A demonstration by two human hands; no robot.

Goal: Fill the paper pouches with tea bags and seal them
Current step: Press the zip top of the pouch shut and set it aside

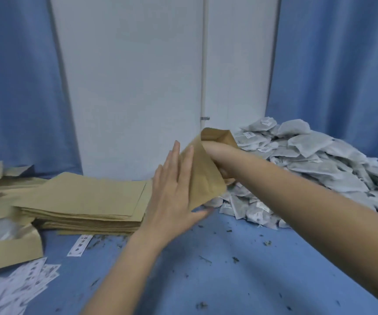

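I held the paper pouch (202,169) upright against my flat, straight left hand (174,189) fingers, thumb beneath, to brace it. My right hand (223,172) was inside its mouth, presumably loading tea bags (315,160); its finger state I could not tell

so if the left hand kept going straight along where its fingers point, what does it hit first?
Probably nothing new: the left hand already lies flat against the paper pouch, fingers pointing up and away. Past the fingertips the line looks free until the white panel behind, though depth is unclear.
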